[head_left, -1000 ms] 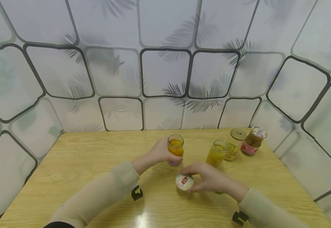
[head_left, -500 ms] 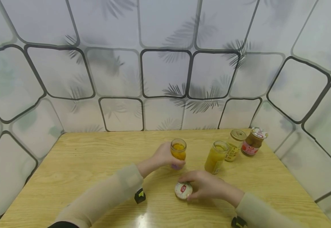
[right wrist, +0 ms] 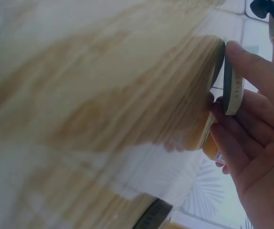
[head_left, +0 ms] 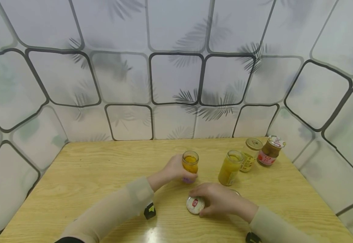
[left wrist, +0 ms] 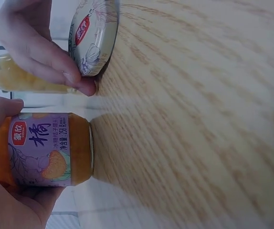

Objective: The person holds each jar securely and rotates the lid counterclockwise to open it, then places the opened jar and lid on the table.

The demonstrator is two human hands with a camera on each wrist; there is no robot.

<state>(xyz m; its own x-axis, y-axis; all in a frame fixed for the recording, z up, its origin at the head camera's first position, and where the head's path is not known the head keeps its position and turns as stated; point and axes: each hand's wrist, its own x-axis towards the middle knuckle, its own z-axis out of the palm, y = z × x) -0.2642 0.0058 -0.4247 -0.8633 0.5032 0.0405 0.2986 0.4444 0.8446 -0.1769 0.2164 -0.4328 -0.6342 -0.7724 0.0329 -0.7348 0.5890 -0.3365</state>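
My left hand (head_left: 175, 168) grips an open glass jar (head_left: 190, 164) of orange fruit in syrup. Its purple label (left wrist: 41, 150) faces the left wrist camera, and the jar's base stands on or just over the table. Between thumb and fingers, my right hand (head_left: 219, 199) pinches a white patterned jar lid (head_left: 195, 205) with a red logo. The lid lies printed side up, nearer to me than the jar. In the right wrist view the lid's edge (right wrist: 233, 90) is at the table surface, apart from the jar; whether it touches the table I cannot tell.
Right of my hands stands a lidless jar of yellow fruit (head_left: 231, 168). Behind it are a gold-lidded jar (head_left: 250, 155) and a brown jar with a pink label (head_left: 269, 152). Another lid (head_left: 235, 192) on the table is mostly hidden by my right hand. A patterned wall (head_left: 176, 77) borders the table.
My left hand has brought the orange jar slightly right and toward me. The right hand has moved the lid down and toward me, uncovering more of the yellow jar and part of another lid.
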